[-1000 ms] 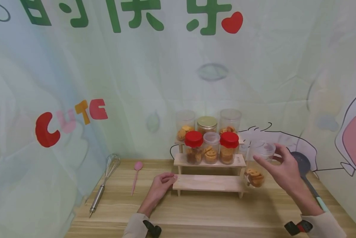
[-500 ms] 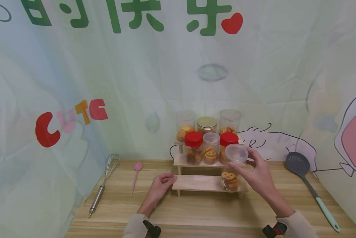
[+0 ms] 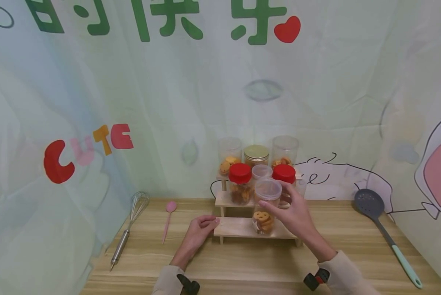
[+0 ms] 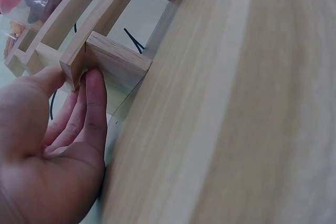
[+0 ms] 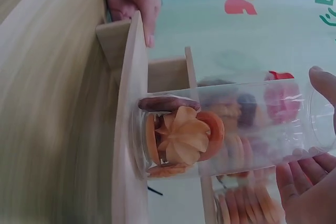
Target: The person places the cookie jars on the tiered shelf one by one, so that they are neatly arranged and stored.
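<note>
My right hand [image 3: 296, 215] grips a tall clear jar of cookies [image 3: 264, 221] near its rim, thumb on one side and fingers on the other. The jar is upright at the middle of the lowest step of a wooden three-step rack [image 3: 233, 225]; in the right wrist view its base [image 5: 139, 140] is right at the board. My left hand [image 3: 200, 229] pinches the left end of that step; the left wrist view shows the thumb on top of the board [image 4: 76, 59] and fingers beneath. Behind, two red-lidded jars [image 3: 240, 174] flank a clear jar [image 3: 262, 171] on the middle step.
On the top step stand two clear jars [image 3: 285, 147] and a gold-lidded jar [image 3: 256, 152]. A whisk [image 3: 126, 231] and a pink spoon [image 3: 169, 217] lie left of the rack, a skimmer [image 3: 380, 225] right. A printed curtain [image 3: 191, 90] hangs behind.
My right hand has carried the clear cookie jar leftward, from beside the rack's right end to the middle of the lowest step. The left hand has stayed on the rack.
</note>
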`<action>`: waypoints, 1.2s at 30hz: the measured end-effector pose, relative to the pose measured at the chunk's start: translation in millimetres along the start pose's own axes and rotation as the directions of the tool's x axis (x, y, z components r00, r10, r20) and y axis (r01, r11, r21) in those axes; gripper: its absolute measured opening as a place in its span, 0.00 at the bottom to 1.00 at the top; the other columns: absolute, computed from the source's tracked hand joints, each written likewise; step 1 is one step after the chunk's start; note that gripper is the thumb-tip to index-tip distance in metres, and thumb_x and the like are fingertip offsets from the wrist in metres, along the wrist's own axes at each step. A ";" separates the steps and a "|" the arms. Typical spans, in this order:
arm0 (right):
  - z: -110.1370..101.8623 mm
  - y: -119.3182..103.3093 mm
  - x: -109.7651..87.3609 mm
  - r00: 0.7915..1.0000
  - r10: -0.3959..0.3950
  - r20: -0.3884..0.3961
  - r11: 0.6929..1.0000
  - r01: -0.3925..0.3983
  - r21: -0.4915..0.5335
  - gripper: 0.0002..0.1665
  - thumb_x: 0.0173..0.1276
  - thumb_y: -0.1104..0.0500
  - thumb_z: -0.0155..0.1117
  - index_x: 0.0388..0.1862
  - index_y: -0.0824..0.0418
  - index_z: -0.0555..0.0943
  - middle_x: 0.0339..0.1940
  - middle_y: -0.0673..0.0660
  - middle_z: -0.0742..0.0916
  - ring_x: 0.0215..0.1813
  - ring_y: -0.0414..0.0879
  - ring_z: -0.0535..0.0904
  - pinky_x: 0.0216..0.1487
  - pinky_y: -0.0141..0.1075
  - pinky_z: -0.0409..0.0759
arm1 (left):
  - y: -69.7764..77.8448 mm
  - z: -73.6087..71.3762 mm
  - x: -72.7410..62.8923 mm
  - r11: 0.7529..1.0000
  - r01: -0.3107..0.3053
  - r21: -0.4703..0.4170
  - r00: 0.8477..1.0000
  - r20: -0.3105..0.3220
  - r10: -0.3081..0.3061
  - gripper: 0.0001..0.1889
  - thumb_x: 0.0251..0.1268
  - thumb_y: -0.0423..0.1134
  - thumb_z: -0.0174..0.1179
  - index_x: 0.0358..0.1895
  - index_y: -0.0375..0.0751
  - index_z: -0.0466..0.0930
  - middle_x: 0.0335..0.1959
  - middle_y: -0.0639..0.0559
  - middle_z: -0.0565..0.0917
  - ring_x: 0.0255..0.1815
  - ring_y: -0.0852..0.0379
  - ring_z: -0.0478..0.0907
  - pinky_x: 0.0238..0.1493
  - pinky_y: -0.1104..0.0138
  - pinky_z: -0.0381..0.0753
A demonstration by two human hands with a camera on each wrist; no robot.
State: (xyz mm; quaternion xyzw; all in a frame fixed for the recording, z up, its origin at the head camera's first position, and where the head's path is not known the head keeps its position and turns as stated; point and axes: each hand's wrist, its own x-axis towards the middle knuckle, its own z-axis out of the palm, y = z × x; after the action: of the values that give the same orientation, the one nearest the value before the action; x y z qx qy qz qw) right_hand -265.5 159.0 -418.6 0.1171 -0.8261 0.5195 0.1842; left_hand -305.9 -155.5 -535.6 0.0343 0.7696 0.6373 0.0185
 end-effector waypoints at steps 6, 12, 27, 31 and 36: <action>19.2 -5.6 1.8 1.000 -0.016 0.022 0.998 0.015 0.067 0.47 0.63 0.45 0.86 0.76 0.54 0.74 0.66 0.60 0.87 0.65 0.55 0.87 0.67 0.58 0.84 | -1.0 -0.8 0.6 1.000 -0.003 0.001 1.000 0.000 0.003 0.24 0.78 0.48 0.68 0.62 0.30 0.84 0.56 0.37 0.91 0.54 0.53 0.88 0.52 0.64 0.88; 34.4 -8.1 3.2 0.998 -0.067 -0.014 0.996 0.068 0.059 0.48 0.59 0.45 0.88 0.74 0.56 0.76 0.65 0.60 0.87 0.61 0.53 0.86 0.66 0.56 0.85 | -2.4 0.2 1.7 1.000 0.005 0.011 1.000 -0.006 -0.005 0.25 0.79 0.49 0.67 0.62 0.30 0.83 0.56 0.36 0.91 0.53 0.54 0.88 0.51 0.65 0.88; 41.0 0.4 -3.1 0.994 -0.104 -0.023 0.995 0.104 0.012 0.50 0.60 0.47 0.88 0.77 0.58 0.74 0.69 0.60 0.85 0.64 0.55 0.87 0.66 0.57 0.86 | -1.9 1.2 0.1 1.000 -0.007 0.012 1.000 -0.018 0.007 0.23 0.78 0.47 0.68 0.62 0.30 0.84 0.55 0.36 0.91 0.53 0.53 0.89 0.50 0.64 0.88; 34.5 5.2 -10.1 0.995 -0.099 0.001 0.994 0.099 -0.036 0.52 0.59 0.49 0.89 0.78 0.58 0.72 0.72 0.60 0.84 0.69 0.58 0.85 0.68 0.57 0.84 | -1.6 1.1 0.3 1.000 -0.005 0.009 1.000 -0.016 0.005 0.24 0.78 0.48 0.68 0.62 0.30 0.84 0.55 0.36 0.91 0.53 0.53 0.89 0.51 0.64 0.88; 16.0 18.7 -18.5 0.991 -0.132 -0.001 0.987 0.131 -0.098 0.49 0.59 0.53 0.89 0.75 0.59 0.75 0.68 0.58 0.87 0.68 0.55 0.85 0.69 0.54 0.83 | -1.1 0.6 1.0 1.000 -0.005 0.001 1.000 -0.014 0.005 0.23 0.78 0.47 0.68 0.61 0.30 0.84 0.55 0.36 0.91 0.53 0.53 0.88 0.50 0.67 0.87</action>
State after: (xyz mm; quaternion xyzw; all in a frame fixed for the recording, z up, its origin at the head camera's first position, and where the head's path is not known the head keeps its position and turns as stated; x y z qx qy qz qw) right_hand -258.9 152.8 -448.1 0.1600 -0.8403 0.4656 0.2268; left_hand -306.9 -155.1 -536.8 0.0318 0.7700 0.6371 0.0113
